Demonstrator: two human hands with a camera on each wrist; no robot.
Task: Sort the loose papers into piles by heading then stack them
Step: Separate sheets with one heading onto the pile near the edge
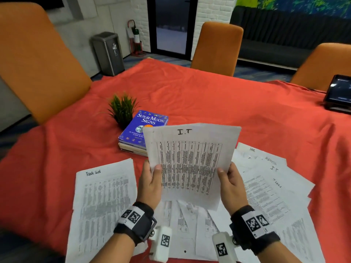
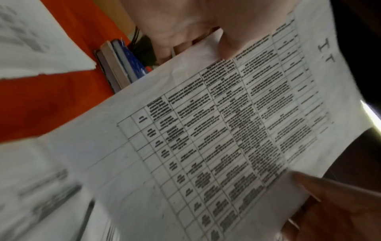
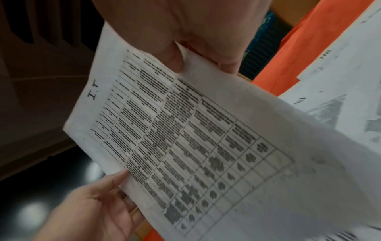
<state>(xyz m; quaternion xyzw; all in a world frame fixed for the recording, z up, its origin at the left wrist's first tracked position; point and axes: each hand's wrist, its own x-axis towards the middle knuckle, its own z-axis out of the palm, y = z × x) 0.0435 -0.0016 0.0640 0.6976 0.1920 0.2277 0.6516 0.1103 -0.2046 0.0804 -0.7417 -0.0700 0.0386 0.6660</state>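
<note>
Sheet headed "I.T" (image 1: 190, 164) is raised above the bench (image 1: 209, 95), pinched at both side edges by left hand (image 1: 151, 184) and right hand (image 1: 230, 186). Step: heading identification. Next: lay it on a matching pile.

My wearer's forearms, bare below banded wrists

I see a black wrist strap (image 1: 133, 223) on the left and another black strap (image 1: 254, 224) on the right, each carrying white square-patterned marker tags; a white camera block (image 1: 161, 243) hangs off the left (its twin (image 1: 224, 247) sits right), both tagged too.
</note>
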